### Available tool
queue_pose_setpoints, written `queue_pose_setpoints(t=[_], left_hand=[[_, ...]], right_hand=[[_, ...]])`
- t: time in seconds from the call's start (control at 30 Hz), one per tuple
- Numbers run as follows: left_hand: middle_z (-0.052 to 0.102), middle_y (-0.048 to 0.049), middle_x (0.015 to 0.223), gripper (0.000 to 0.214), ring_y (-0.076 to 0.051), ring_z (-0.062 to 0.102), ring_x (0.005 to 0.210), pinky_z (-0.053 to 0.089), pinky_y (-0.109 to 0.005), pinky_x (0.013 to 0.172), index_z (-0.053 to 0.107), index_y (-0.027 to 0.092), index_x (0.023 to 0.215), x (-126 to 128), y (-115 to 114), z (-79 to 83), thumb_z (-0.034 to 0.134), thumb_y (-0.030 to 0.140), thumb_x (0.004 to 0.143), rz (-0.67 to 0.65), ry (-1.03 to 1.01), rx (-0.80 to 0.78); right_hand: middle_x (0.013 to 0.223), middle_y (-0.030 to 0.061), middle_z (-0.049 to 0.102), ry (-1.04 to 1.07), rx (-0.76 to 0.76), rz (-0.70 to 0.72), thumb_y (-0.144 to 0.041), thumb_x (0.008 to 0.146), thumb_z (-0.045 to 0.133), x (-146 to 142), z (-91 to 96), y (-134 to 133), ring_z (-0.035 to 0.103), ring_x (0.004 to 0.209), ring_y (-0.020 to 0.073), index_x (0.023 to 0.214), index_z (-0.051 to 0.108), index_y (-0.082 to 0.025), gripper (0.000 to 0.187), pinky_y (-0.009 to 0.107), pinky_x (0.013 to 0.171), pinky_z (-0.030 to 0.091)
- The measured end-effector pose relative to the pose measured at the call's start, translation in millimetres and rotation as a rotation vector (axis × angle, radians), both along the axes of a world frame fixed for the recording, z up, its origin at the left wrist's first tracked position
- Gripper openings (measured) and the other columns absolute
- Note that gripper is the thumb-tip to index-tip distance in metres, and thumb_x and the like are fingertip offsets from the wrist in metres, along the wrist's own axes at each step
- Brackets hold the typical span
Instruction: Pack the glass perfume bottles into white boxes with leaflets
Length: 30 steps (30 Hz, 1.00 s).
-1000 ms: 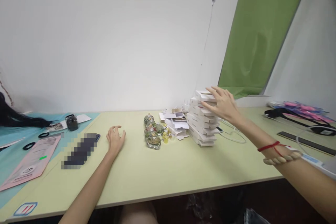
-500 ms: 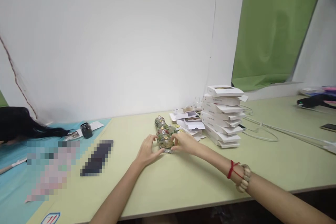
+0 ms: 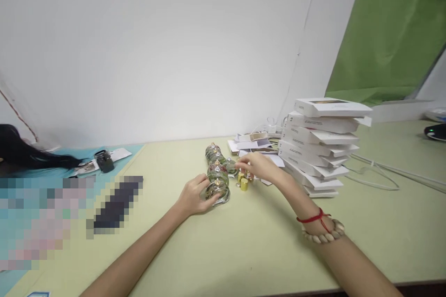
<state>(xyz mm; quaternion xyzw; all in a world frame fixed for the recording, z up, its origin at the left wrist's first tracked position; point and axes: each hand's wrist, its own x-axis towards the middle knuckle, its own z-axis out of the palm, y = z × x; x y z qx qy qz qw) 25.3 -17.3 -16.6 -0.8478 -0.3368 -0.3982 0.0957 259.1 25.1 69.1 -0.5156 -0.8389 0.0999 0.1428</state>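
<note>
My left hand (image 3: 195, 195) is at the nearest glass bottle (image 3: 220, 191), its thumb and fingers curled against the left side. This bottle is rounded, patterned green and red, with a small gold nozzle on top; it looks like a perfume bottle. Behind it runs a row of similar bottles (image 3: 215, 154), and one more bottle (image 3: 230, 167) stands just to the right. My right hand (image 3: 256, 165) hovers by that one, fingers bent and apart, with nothing visible in them. Below it are several gold caps (image 3: 244, 184), partly hidden by the hand.
A tall stack of white boxes (image 3: 318, 148) rises at the right, with flatter opened boxes (image 3: 252, 141) by the wall. White cables (image 3: 379, 185) trail across the right side. At the left are a dark jar (image 3: 104, 161) on a blue cloth and another person's dark hair (image 3: 31, 153).
My right hand has left the nearest bottle and moved right and slightly up, over the gold caps. My left hand stays at the bottle. The view has shifted and come closer.
</note>
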Motion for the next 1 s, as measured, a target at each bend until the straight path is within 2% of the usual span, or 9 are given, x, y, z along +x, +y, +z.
queue_pose_setpoints(t=[0.07, 0.23, 0.4, 0.47, 0.53, 0.63, 0.77, 0.9, 1.0], left_hand=[[0.051, -0.0040, 0.074, 0.019, -0.013, 0.051, 0.068, 0.043, -0.025, 0.059, 0.051, 0.017, 0.079, 0, 2, 0.3, 0.053, 0.035, 0.075, -0.021, 0.008, 0.039], [0.054, -0.0054, 0.078, 0.018, -0.014, 0.052, 0.070, 0.044, -0.025, 0.059, 0.050, 0.016, 0.084, -2, 6, 0.2, 0.051, 0.033, 0.077, -0.059, 0.021, 0.074], [0.054, -0.0064, 0.079, 0.017, -0.014, 0.052, 0.071, 0.043, -0.025, 0.058, 0.049, 0.015, 0.088, -6, 5, 0.8, 0.048, 0.030, 0.079, -0.115, 0.079, 0.057], [0.054, -0.0068, 0.079, 0.017, -0.015, 0.052, 0.071, 0.043, -0.025, 0.057, 0.048, 0.015, 0.088, -6, 3, 1.7, 0.046, 0.029, 0.079, -0.146, 0.100, 0.058], [0.053, -0.0066, 0.078, 0.017, -0.014, 0.051, 0.068, 0.042, -0.025, 0.055, 0.048, 0.015, 0.086, -5, 1, 2.3, 0.045, 0.030, 0.079, -0.166, 0.109, 0.073], [0.052, -0.0051, 0.073, 0.015, -0.013, 0.048, 0.062, 0.039, -0.024, 0.051, 0.047, 0.016, 0.080, -2, -1, 2.3, 0.046, 0.031, 0.078, -0.174, 0.110, 0.095], [0.050, -0.0042, 0.070, 0.014, -0.012, 0.046, 0.062, 0.038, -0.023, 0.050, 0.046, 0.017, 0.077, 1, -4, 1.9, 0.046, 0.031, 0.076, -0.167, 0.124, 0.095], [0.050, -0.0046, 0.072, 0.014, -0.012, 0.046, 0.062, 0.038, -0.023, 0.051, 0.044, 0.017, 0.076, 2, -5, 2.9, 0.045, 0.031, 0.077, -0.147, 0.141, 0.092], [0.050, -0.0042, 0.071, 0.015, -0.012, 0.046, 0.062, 0.038, -0.023, 0.050, 0.044, 0.018, 0.075, 3, -7, 4.1, 0.043, 0.032, 0.077, -0.132, 0.143, 0.096]], right_hand=[[0.060, 0.0001, 0.065, -0.045, 0.035, -0.014, -0.050, 0.080, 0.043, 3, -5.5, 0, 0.057, 0.054, 0.0124, 0.074, 0.068, -0.023, 0.037, 0.022, 0.053, 0.034], [0.078, -0.0017, 0.068, -0.124, 0.079, 0.045, -0.052, 0.062, 0.064, 2, -17.5, -6, 0.060, 0.068, 0.0150, 0.076, 0.069, -0.028, 0.028, 0.023, 0.053, 0.032], [0.084, -0.0038, 0.068, -0.188, 0.117, 0.063, -0.044, 0.065, 0.064, 1, -16.3, -11, 0.059, 0.072, 0.0143, 0.078, 0.068, -0.031, 0.019, 0.022, 0.055, 0.031], [0.082, -0.0023, 0.068, -0.200, 0.187, -0.002, -0.045, 0.073, 0.056, 3, -14.1, -9, 0.059, 0.071, 0.0149, 0.082, 0.067, -0.030, 0.020, 0.023, 0.054, 0.030], [0.079, 0.0007, 0.068, -0.219, 0.288, -0.130, -0.044, 0.083, 0.042, 7, -13.1, -4, 0.059, 0.070, 0.0160, 0.086, 0.066, -0.028, 0.029, 0.024, 0.053, 0.029], [0.077, 0.0037, 0.068, -0.267, 0.371, -0.268, -0.036, 0.087, 0.034, 14, -15.3, 6, 0.060, 0.072, 0.0178, 0.089, 0.066, -0.026, 0.034, 0.024, 0.053, 0.028], [0.081, 0.0020, 0.068, -0.266, 0.276, -0.232, -0.030, 0.079, 0.049, 18, -20.7, 10, 0.059, 0.075, 0.0167, 0.088, 0.068, -0.028, 0.022, 0.023, 0.054, 0.029], [0.074, 0.0009, 0.068, -0.250, 0.135, -0.214, -0.036, 0.075, 0.053, 15, -20.2, 5, 0.059, 0.067, 0.0148, 0.080, 0.070, -0.028, 0.019, 0.023, 0.053, 0.030], [0.076, 0.0014, 0.067, -0.298, 0.092, -0.230, -0.039, 0.068, 0.060, 16, -19.4, 2, 0.059, 0.069, 0.0162, 0.080, 0.069, -0.028, 0.019, 0.023, 0.053, 0.031]])
